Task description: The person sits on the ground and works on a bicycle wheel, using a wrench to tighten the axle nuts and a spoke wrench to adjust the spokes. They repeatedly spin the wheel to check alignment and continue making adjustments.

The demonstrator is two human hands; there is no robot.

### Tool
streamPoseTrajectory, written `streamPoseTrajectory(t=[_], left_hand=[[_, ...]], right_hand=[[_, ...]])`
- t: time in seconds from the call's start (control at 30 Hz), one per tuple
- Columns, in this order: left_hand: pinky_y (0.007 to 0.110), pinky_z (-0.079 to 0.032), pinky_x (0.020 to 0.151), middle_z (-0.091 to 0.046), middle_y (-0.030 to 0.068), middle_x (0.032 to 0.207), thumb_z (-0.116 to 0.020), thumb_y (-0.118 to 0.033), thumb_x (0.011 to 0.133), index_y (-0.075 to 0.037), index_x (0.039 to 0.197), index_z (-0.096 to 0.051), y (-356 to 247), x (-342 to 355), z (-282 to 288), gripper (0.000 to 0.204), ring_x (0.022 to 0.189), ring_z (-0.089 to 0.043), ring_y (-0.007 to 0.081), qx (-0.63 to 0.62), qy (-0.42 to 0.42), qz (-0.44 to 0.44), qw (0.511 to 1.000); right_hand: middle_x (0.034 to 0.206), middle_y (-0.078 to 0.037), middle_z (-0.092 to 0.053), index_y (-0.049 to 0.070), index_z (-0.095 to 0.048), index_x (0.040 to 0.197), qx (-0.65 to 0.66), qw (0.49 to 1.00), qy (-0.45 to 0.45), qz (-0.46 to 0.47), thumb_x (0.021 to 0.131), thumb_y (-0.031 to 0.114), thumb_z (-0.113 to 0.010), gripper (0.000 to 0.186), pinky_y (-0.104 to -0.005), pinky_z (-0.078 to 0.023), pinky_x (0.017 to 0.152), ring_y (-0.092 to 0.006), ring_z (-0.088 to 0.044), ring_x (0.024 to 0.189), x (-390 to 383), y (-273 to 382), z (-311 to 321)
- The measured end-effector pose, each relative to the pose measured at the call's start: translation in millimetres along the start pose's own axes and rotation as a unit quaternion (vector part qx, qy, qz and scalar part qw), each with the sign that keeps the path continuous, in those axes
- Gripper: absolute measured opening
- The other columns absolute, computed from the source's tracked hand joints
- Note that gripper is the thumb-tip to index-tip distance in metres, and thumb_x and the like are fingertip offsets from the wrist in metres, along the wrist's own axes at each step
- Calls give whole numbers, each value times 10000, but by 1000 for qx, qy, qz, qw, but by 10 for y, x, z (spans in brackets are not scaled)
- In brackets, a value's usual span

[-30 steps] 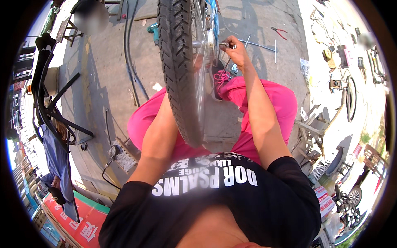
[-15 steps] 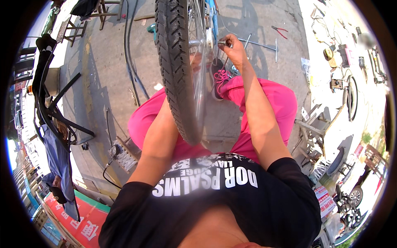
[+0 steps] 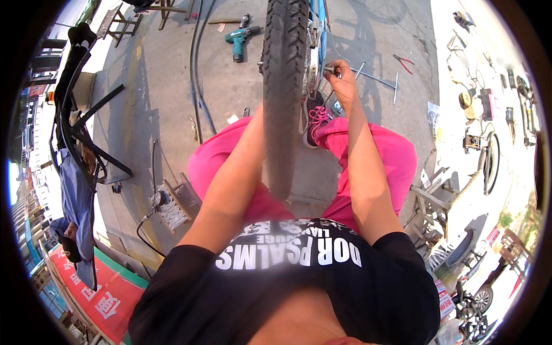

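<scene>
One bicycle wheel with a black, block-treaded rubber tyre (image 3: 285,75) stands edge-on between the person's knees; its upper tread shows distinct angular blocks, while its lower part is blurred. One glossy blue bicycle frame (image 3: 322,34) is visible just to the right of the tyre. The right hand (image 3: 343,80) is beside the frame, with a narrow grip: thumb and fingers are pinched around one small silvery, roughly cylindrical metal piece (image 3: 329,69). Whether this piece touches the wheel axle cannot be determined. The left forearm (image 3: 233,167) extends behind the tyre; the left hand is hidden, so its grip cannot be determined. One dark shoe with pink laces (image 3: 317,117) is positioned below the right hand. On the rough grey concrete floor (image 3: 167,80) lie one teal-and-black pistol-shaped power drill (image 3: 237,39), left of the tyre; one flat wooden strip (image 3: 225,21) near the drill; two long, dark, flexible hoses (image 3: 195,69) side by side; one slender bluish metal rod with a crosspiece (image 3: 379,81), right of the right hand; and one pair of red-handled pliers (image 3: 404,64) beyond the rod.
</scene>
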State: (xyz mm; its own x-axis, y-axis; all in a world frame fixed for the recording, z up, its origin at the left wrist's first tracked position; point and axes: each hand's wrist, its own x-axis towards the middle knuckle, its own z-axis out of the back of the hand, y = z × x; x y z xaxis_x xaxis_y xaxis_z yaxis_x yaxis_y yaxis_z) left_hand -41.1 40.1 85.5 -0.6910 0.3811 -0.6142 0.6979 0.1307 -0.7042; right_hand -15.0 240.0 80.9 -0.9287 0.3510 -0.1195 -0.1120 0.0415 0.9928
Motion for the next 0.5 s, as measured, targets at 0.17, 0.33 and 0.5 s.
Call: streamPoseTrajectory(t=[0.17,0.33,0.5], left_hand=[[332,-420,567,-614,140,796,-544,-159,773,87,912,-590,96,164,-90,287,628,-579,206,19,-28,-75,997],[379,-434,517,-602,158,728,-567,-107,711,97,843,-597,-35,25,-136,245,547,-566,226,37,-95,-51,993],[381,-453,527,-611,179,759,-568,-103,712,116,859,-596,-150,-83,-213,266,570,-585,247,60,-68,-56,994]], right_hand=[[820,0,-538,41,-532,924,31,999,18,0,756,-31,-641,213,-218,-396,686,-80,-478,745,23,-192,83],[980,-62,-578,23,-530,1098,207,975,73,-36,850,136,-627,289,-286,-445,771,-160,-545,874,34,-135,90],[771,-35,-537,-6,-542,940,-259,951,-7,168,831,101,-632,177,-261,-394,638,-111,-494,711,168,-309,251]])
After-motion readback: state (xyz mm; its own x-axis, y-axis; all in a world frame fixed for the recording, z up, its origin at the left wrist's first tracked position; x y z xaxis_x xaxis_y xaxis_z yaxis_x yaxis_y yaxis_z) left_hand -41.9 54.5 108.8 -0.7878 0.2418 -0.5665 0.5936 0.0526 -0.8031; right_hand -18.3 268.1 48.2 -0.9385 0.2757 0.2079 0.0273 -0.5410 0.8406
